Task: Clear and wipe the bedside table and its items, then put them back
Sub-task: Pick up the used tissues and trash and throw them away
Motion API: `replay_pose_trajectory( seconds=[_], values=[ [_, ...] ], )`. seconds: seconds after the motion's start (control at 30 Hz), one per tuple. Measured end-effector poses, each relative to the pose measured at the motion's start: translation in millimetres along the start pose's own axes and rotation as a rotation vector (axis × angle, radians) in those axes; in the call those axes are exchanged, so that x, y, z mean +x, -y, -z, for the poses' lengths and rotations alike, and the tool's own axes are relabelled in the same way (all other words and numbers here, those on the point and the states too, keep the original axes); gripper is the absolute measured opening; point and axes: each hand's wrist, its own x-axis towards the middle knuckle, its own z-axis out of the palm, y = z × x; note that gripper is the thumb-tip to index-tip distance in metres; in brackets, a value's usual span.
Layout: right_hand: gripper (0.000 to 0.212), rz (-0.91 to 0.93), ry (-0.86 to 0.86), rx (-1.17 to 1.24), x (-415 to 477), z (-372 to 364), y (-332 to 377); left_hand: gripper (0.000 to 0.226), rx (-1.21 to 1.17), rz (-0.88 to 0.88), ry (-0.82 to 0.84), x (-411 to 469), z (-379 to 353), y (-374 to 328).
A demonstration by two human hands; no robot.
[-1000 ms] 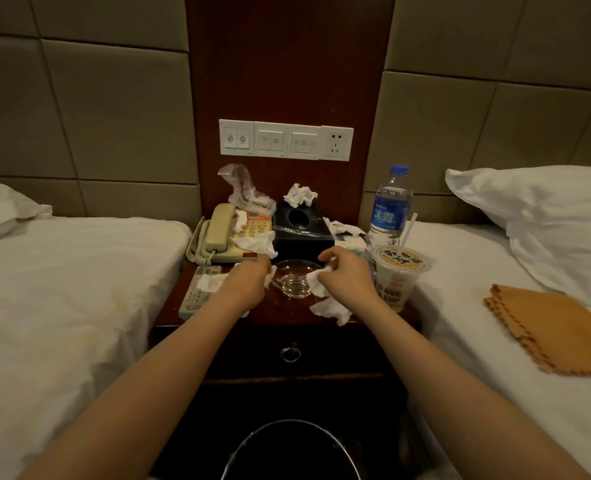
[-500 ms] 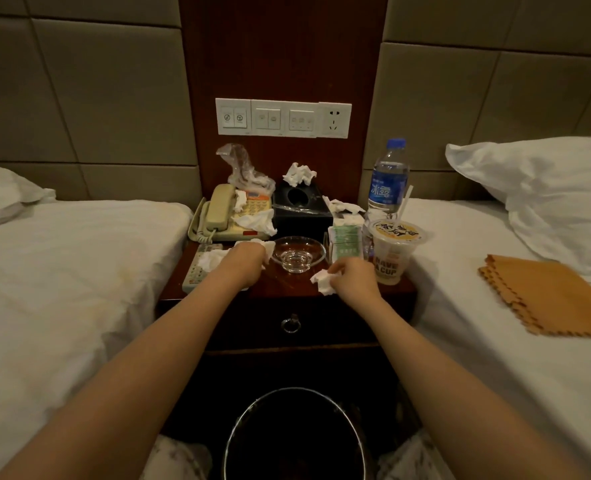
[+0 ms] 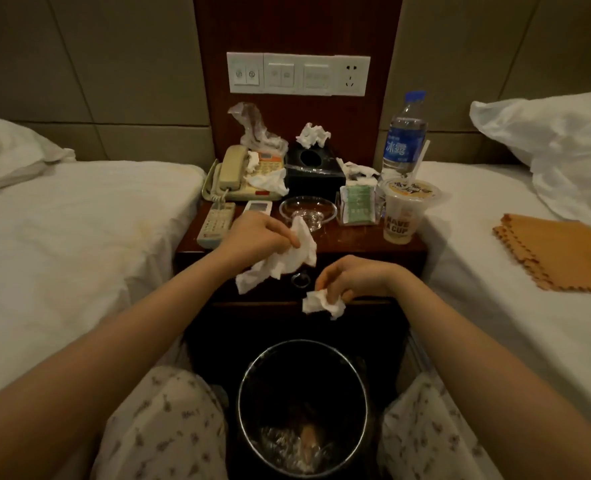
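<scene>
- The left hand (image 3: 259, 237) hangs over the front edge of the surface (image 3: 349, 237), fingers pinching a loose tissue (image 3: 280, 261) that droops past that edge.
- The right hand (image 3: 356, 278), at 4 o'clock from the left, is off the edge and beside the drawer pull (image 3: 300, 279), fingers curled round a small wad (image 3: 322, 303).
- One bin (image 3: 242, 393) stands open on the floor at 6 o'clock from both hands, with clear air between them and its rim.
- Bare wood shows only along the front strip. A bed (image 3: 79, 237) closes in the surface at 9 o'clock and another at 3.
- Around the one dish (image 3: 308, 209):
  - one phone (image 3: 233, 171) at 11 o'clock
  - two remotes (image 3: 216, 220) at 9
  - one black box (image 3: 313, 168) at 12
  - one packet holder (image 3: 358, 206) and one cup (image 3: 403, 209) at 3
  - one bottle (image 3: 405, 136) at 1
- Four stray tissues (image 3: 313, 135) lie there: two on the phone, one on the box, and one at the box's 3 o'clock.
- One cloth (image 3: 557, 254) lies on the right bed.
</scene>
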Motion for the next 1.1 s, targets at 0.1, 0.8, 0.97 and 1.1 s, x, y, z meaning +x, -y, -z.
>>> replay_pose_trajectory(
  seconds=[0.1,0.8,0.97,1.1],
  values=[
    [0.021,-0.096,0.019,-0.093,8.6,-14.1,-21.1,0.023,-0.021,0.125,0.175,-15.5,-25.2,17.7],
    [0.033,-0.348,0.013,-0.436,19.4,-28.6,-29.9,0.019,0.248,0.403,0.665,-4.2,-66.1,63.7],
    [0.025,-0.237,-0.013,-0.391,16.1,-8.9,4.9,0.022,0.235,0.339,0.687,16.7,-33.1,36.7],
    [0.022,0.118,-0.290,-0.135,18.8,7.1,45.6,0.019,0.175,0.200,0.533,44.2,-0.5,14.8]
  ],
)
